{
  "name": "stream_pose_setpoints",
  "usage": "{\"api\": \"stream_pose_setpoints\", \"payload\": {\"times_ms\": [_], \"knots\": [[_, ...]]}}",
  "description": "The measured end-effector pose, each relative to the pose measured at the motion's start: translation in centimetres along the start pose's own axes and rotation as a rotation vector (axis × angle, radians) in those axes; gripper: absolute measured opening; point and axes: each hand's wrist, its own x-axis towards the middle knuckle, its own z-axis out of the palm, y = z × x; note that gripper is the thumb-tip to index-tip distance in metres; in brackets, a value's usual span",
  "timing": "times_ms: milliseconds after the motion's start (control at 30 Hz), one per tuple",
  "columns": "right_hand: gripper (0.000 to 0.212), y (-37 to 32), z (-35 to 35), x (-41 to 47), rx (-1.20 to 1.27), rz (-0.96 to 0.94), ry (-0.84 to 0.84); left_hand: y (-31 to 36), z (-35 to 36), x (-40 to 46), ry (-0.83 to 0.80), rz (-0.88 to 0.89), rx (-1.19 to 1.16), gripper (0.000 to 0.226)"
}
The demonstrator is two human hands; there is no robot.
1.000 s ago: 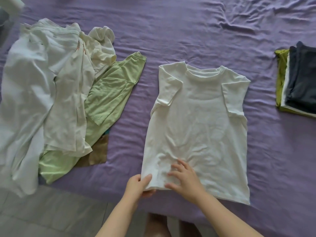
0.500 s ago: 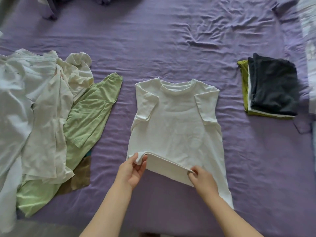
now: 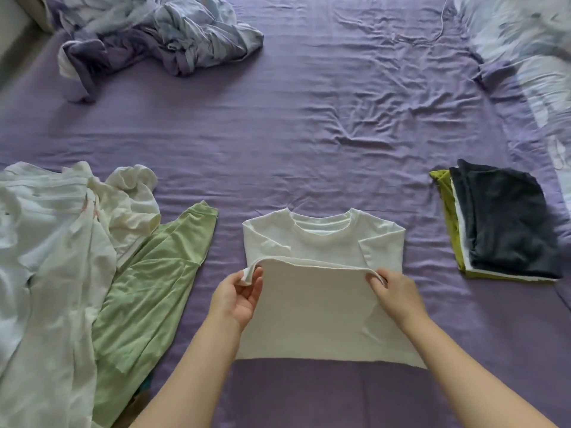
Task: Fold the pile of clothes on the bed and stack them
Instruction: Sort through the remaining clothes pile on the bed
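Here, your left hand [image 3: 239,299] pinches the left corner of the white T-shirt [image 3: 321,242] hem, thumb and fingers curled round the cloth. Your right hand [image 3: 394,293] grips the right corner the same way, knuckles up, fingers tucked over the edge. Both corners ride lifted above the shirt body, level with each other.

Shirt position: centre of the purple bed sheet [image 3: 309,134], directly ahead of you, collar pointing away. Long axis runs from you toward the collar. Sleeves already turned in over the chest. The raised hem hangs roughly over the chest line; the lower half forms a doubled flap sloping back down toward you.

Key relation: the collar lies straight ahead of both sets of fingers, a short way beyond. The hands sit evenly either side of the long axis, neither nearer. My reading is that the fold is completed by carrying the hem forward along that axis and laying it near the shoulders. Keep the corners level or the fold will skew.

Folded stack [image 3: 500,220] lies well apart to your right, dark piece on top, so your right hand is nearer for the transfer. Unfolded pile [image 3: 61,257], white and green, lies to your left.
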Motion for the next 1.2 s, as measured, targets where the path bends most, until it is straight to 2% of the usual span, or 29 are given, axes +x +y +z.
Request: {"api": "stream_pose_setpoints", "payload": {"times_ms": [133,233,367,433,467,567,667,767,800,867,933,967,1033,1100,1167,1200], "knots": [[0.023,-2.8,-1.3,5.5,0.080,-0.028,-0.012,2.2,2.9,2.2,0.014,0.052,-0.056,0.026],[0.023,-4.2,-1.9,8.9,0.119,-0.038,-0.005,3.4,4.9,3.6,0.019,0.077,-0.064,0.025],[0.012,-5.5,-1.6,12.4,0.233,-0.042,0.031,4.4,7.1,6.1,0.063,0.129,-0.031,0.024],[0.017,-5.3,-0.8,13.2,0.303,-0.051,0.009,4.0,7.6,7.5,0.105,0.153,0.055,0.016],[0.022,-4.8,-0.3,13.3,0.291,-0.064,0.006,3.4,7.7,8.0,0.123,0.157,0.101,0.014],[0.026,-2.6,0.8,12.5,0.218,-0.161,0.020,0.2,7.8,9.3,0.137,0.143,0.230,0.037],[0.033,0.4,1.3,11.0,0.145,-0.245,-0.019,-4.2,8.1,9.2,0.062,0.069,0.398,0.031],[0.057,3.0,1.0,9.6,-0.063,-0.314,-0.185,-8.8,8.2,8.7,0.000,-0.042,0.564,0.022],[0.059,3.7,0.9,9.5,-0.145,-0.343,-0.210,-10.2,8.2,8.6,-0.013,-0.069,0.596,0.021],[0.043,4.2,0.8,9.8,-0.159,-0.389,-0.144,-12.3,8.1,8.3,-0.026,-0.094,0.621,0.017],[0.008,3.5,0.2,10.2,0.023,-0.280,-0.002,-13.6,7.9,8.1,-0.032,-0.090,0.622,0.016],[0.012,3.1,-0.2,10.6,0.138,-0.168,0.058,-13.9,7.8,8.0,-0.034,-0.082,0.625,0.017],[0.032,2.9,-0.9,11.7,0.341,0.057,0.158,-14.2,7.4,7.7,-0.037,-0.061,0.648,0.021],[0.023,3.3,-1.7,12.1,0.430,0.185,0.204,-14.1,6.9,7.4,-0.037,-0.041,0.687,0.024],[0.007,3.9,-1.9,11.7,0.410,0.222,0.175,-14.1,6.2,7.2,-0.032,-0.021,0.711,0.027],[0.008,4.3,-1.8,11.3,0.393,0.219,0.153,-14.0,5.8,7.1,-0.032,-0.014,0.713,0.028]]}}
